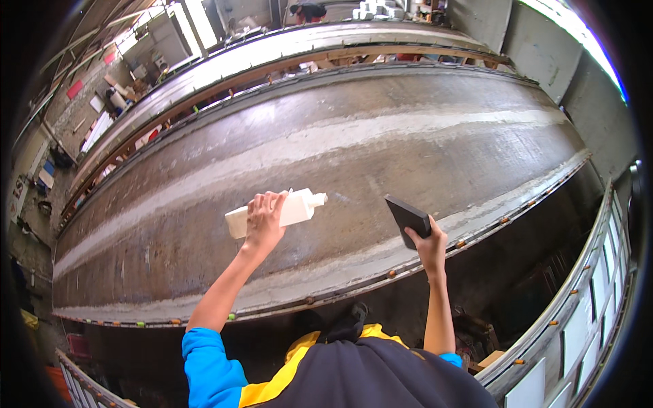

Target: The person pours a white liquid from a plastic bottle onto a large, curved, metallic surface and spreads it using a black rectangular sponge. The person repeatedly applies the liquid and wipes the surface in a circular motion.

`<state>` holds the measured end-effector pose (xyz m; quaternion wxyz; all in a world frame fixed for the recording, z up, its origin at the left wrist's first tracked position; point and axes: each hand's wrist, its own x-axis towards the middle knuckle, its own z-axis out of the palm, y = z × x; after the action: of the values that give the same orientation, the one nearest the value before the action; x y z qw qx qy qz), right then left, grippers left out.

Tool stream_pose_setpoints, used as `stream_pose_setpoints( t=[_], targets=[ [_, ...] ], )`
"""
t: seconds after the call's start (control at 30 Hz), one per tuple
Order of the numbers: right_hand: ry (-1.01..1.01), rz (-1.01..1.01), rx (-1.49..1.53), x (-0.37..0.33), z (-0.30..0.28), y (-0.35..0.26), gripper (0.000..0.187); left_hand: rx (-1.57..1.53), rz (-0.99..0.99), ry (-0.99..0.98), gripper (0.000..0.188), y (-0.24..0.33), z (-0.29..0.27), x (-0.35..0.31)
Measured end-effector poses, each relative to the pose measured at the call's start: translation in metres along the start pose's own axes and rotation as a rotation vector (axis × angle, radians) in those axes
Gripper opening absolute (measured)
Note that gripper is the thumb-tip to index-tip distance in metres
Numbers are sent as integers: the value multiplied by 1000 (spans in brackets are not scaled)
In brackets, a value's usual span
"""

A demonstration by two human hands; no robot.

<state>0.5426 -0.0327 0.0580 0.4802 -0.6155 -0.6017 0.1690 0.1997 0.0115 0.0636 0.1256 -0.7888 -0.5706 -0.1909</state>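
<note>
My left hand (pixel 264 216) is wrapped round a white plastic bottle (pixel 296 208), which lies tilted on its side in the air over the table, its neck toward the right. In my right hand (pixel 430 245) is a flat black rectangular block (pixel 407 216), gripped at its near edge and held slanted above the surface. Beneath both hands stretches a long brown worktop (pixel 340 180) with stains and scuffs. A pale grey band (pixel 286 158) runs along its length.
Small orange and green clamps (pixel 391 274) line the worktop's near edge. Behind it stands another long table (pixel 299 44), with a person (pixel 309 11) bending beyond. At the right is a curved rack (pixel 527 384) with white panels. A grey wall (pixel 544 51) rises at the far right.
</note>
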Motion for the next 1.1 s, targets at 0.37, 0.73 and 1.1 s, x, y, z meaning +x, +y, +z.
stream_pose_setpoints(
  t=[0.37, 0.73, 1.1],
  targets=[
    [176, 168, 200, -19, 1, 16, 28, 147, 356, -189, 64, 16, 20, 22],
    [237, 272, 124, -32, -10, 14, 24, 171, 489, -243, 38, 5, 39, 14],
    [283, 272, 160, 38, -69, 79, 24, 52, 569, -323, 52, 133, 58, 97]
  ],
)
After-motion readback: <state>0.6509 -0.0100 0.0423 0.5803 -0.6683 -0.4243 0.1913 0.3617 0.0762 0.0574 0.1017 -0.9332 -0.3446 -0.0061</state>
